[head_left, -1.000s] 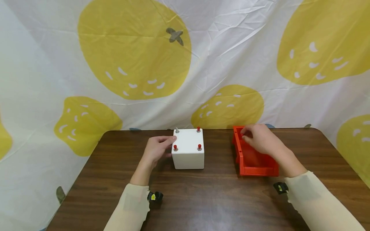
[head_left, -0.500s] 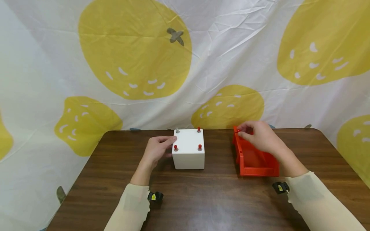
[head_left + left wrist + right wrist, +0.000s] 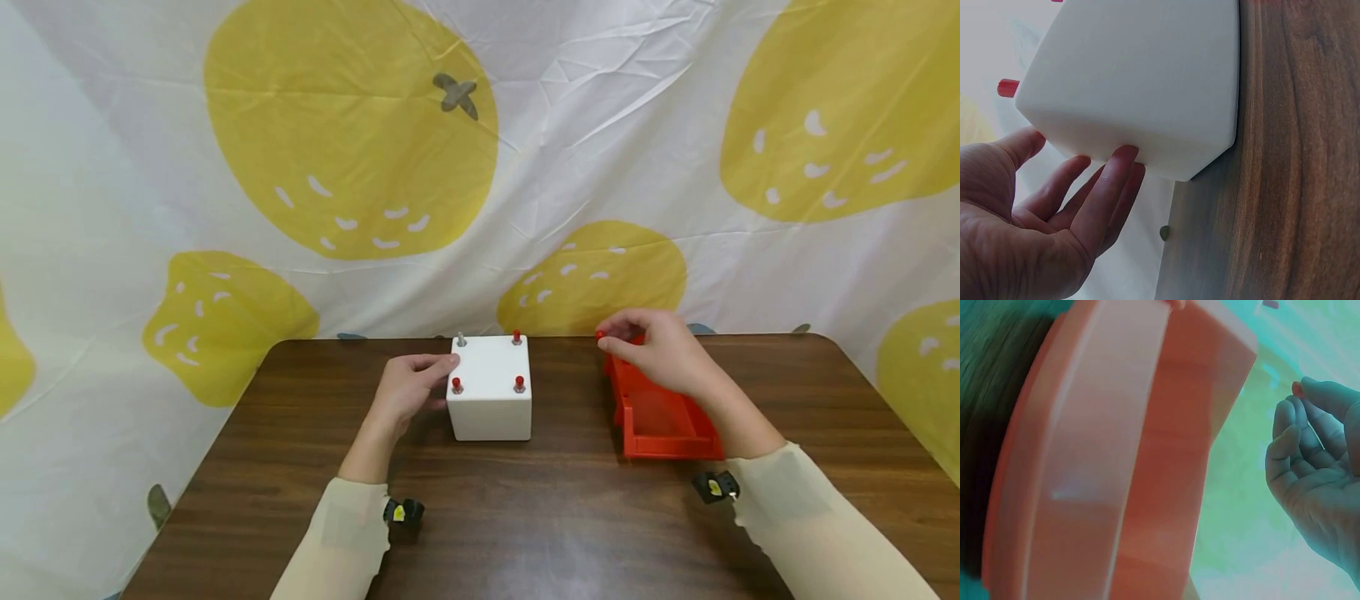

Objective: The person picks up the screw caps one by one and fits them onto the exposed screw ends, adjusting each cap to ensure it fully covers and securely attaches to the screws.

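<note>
A white box (image 3: 491, 371) stands on the table with a metal bolt at each top corner. Red caps (image 3: 519, 382) cover three of these; the back-left bolt (image 3: 461, 340) is bare metal. My left hand (image 3: 405, 385) rests against the box's left side, thumb at the top edge, and in the left wrist view the spread fingertips (image 3: 1124, 156) touch its side face. Between thumb and index finger my right hand (image 3: 660, 346) pinches a small red cap (image 3: 600, 335), above the far left rim of the red bin (image 3: 672, 447).
The brown wooden table (image 3: 555, 517) ends close to a fabric backdrop (image 3: 570, 150) with yellow fruit prints. The red bin stands to the right of the box, and its tall side rises beside the right hand in the right wrist view.
My right hand has lifted from inside the red bin and moved left and up over its rim, with the red cap now showing at its fingertips. The left hand and box stay put.
</note>
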